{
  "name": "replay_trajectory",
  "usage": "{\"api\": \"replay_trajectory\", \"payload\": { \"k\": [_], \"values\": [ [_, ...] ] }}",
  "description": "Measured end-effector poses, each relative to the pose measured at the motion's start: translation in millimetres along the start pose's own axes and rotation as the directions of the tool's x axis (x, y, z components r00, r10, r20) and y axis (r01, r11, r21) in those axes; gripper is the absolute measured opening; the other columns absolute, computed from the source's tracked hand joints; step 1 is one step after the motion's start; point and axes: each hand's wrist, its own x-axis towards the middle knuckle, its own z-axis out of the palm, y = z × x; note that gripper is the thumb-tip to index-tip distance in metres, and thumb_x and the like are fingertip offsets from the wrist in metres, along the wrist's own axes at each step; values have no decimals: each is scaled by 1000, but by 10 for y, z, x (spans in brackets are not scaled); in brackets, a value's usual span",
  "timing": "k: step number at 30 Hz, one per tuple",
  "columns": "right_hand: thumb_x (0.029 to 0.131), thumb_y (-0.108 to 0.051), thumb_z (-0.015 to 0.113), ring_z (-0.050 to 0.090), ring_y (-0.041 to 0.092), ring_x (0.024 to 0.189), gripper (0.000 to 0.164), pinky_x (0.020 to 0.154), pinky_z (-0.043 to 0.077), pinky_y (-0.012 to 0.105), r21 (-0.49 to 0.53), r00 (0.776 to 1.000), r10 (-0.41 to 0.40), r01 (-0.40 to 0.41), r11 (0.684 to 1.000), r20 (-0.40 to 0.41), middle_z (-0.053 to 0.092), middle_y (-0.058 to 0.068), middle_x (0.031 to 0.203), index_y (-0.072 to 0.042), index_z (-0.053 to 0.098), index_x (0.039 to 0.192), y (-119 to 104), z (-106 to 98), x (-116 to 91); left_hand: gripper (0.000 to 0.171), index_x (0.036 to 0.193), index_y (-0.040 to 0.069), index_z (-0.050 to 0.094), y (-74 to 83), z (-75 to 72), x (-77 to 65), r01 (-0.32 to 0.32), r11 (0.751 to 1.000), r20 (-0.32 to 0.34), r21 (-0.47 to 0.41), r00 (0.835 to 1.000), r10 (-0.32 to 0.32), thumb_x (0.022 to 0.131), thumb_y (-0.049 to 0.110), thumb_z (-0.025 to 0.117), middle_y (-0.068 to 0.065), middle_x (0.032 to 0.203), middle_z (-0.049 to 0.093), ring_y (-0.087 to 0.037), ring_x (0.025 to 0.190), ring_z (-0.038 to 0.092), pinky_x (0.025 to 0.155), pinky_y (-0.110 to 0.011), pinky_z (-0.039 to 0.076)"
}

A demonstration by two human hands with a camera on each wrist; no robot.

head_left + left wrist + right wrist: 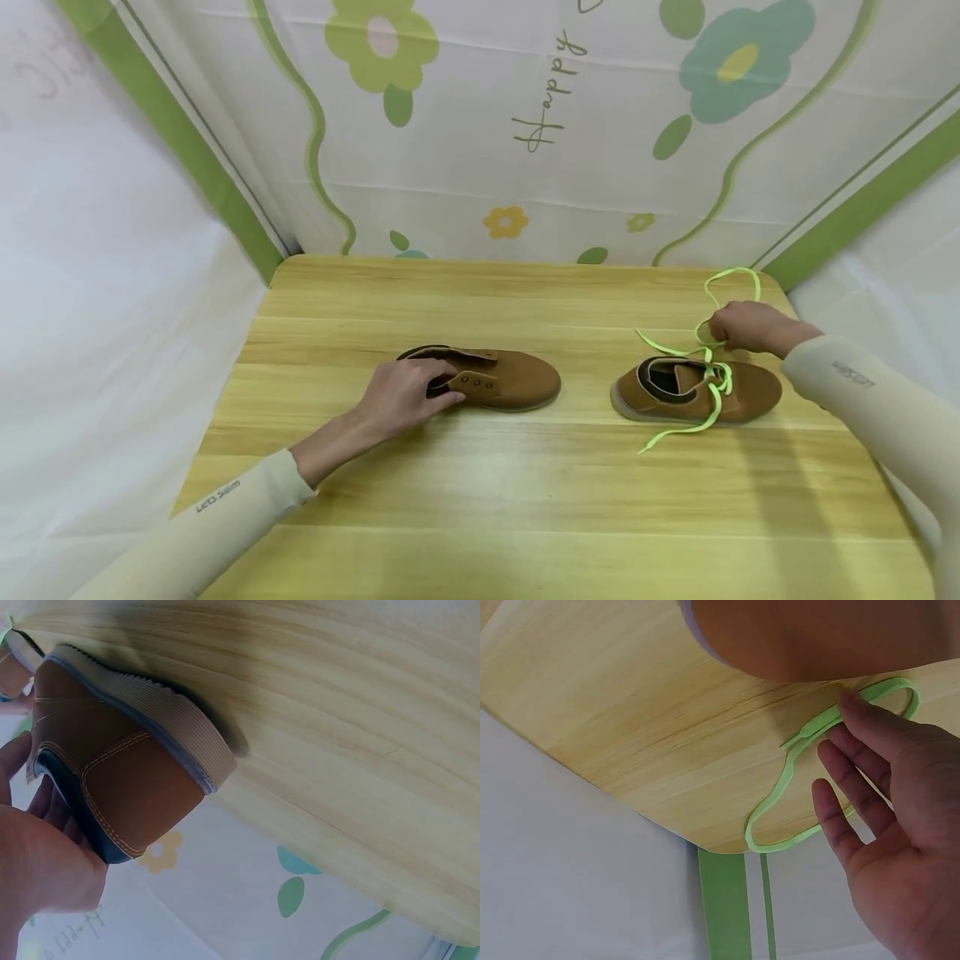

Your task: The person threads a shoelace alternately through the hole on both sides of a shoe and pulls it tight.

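Observation:
A brown shoe point(528, 379) without a lace lies in the middle of the table, its toe to the right and its eyelets bare. My left hand point(401, 392) grips it at the collar, fingers inside the opening and thumb over the near side. In the left wrist view, the heel of this shoe point(142, 787) faces the camera. My right hand point(753, 327) pinches a lime-green shoelace point(772, 799) between thumb and index finger, the other fingers loosely bent. Just below that hand in the head view is a second brown shoe point(750, 392), with a lime-green lace point(712, 408) tied on it.
Both shoes rest on a light wooden table point(525, 500) with rounded back corners. Behind it hangs a white curtain point(465, 167) with printed flowers. White fabric point(112, 292) with green edging closes in the sides.

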Motion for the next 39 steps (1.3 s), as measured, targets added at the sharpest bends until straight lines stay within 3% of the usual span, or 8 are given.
{"api": "replay_trajectory", "payload": {
  "k": [3,7,11,14,17,23,30,39],
  "values": [
    [85,7,75,35,10,61,41,57,29,29,1,1000,6,-6,1000,-15,36,-9,64,-16,47,66,2,-2,-20,34,110,12,80,8,-1,10,12,1000,13,5,1000,-12,89,39,87,-3,102,81,-15,71,73,46,-18,39],
    [92,3,71,40,9,62,27,59,36,31,32,998,19,-17,999,-60,49,-7,67,-13,59,73,-4,-80,-54,34,110,12,80,16,3,16,24,1000,16,10,1000,-24,89,38,87,-3,102,81,-14,66,70,46,-19,38],
    [96,-2,73,49,12,66,15,63,43,35,79,990,55,-45,996,-131,59,-3,75,-8,66,84,-4,-216,-80,34,108,11,81,25,17,24,21,1000,3,13,1000,-21,89,38,87,-4,100,82,-16,71,73,51,-23,48],
    [96,-3,75,61,14,70,7,65,51,36,109,975,71,-49,993,-209,69,-1,81,-5,71,91,-12,-329,-77,33,108,11,81,37,25,42,22,1000,-6,-4,1000,-22,89,37,87,-4,98,81,-16,70,72,56,-27,54],
    [93,-1,78,69,18,72,5,65,55,36,124,950,63,-25,992,-307,74,1,83,-4,74,93,-81,-451,-44,31,108,12,82,57,31,71,34,999,-6,-33,999,-34,89,35,87,-1,88,80,-8,55,58,53,-26,48],
    [94,-2,79,74,19,74,4,68,58,36,119,897,25,31,992,-441,77,0,83,-4,77,97,-442,-742,57,26,108,14,82,100,61,133,61,995,23,-76,998,-59,92,33,85,9,62,59,0,47,27,50,-22,30],
    [97,-5,77,73,15,72,3,65,55,26,139,867,-12,94,986,-498,78,1,82,-6,79,99,-952,-1052,201,22,107,13,82,137,102,175,79,989,32,-126,997,-76,94,31,84,12,52,38,0,45,21,49,-21,20],
    [98,-3,75,72,17,71,4,65,55,26,186,833,-61,193,963,-550,77,3,81,-3,78,98,-1598,-1273,386,17,104,13,83,170,153,212,87,978,24,-188,996,-84,95,28,82,12,51,38,1,44,17,46,-19,17]
  ]
}}
